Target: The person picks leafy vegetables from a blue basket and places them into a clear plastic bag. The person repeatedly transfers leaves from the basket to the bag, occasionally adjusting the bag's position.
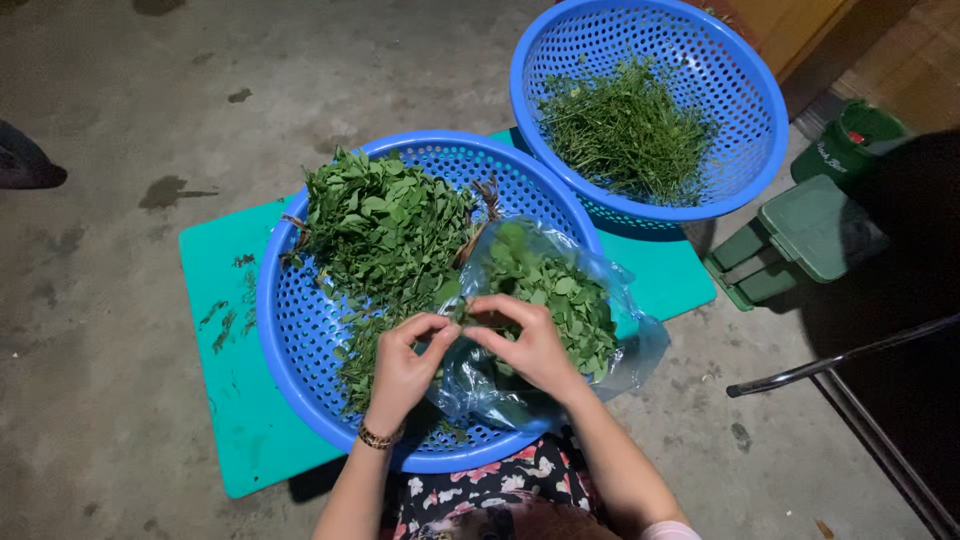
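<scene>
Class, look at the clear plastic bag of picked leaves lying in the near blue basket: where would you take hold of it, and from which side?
Probably at the loose, crumpled film of the clear plastic bag on its right edge, coming from the right. There the film lies free of leaves and overhangs the rim of the blue basket, while the left hand and right hand crowd the bag's mouth.

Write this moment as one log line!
left hand: pinching leafy sprig | right hand: same sprig | below: plastic bag of leaves | in: blue basket

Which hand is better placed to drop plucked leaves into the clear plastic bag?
Probably the right hand: it lies over the clear plastic bag. The left hand sits beside it over the large blue perforated plastic basket.
</scene>
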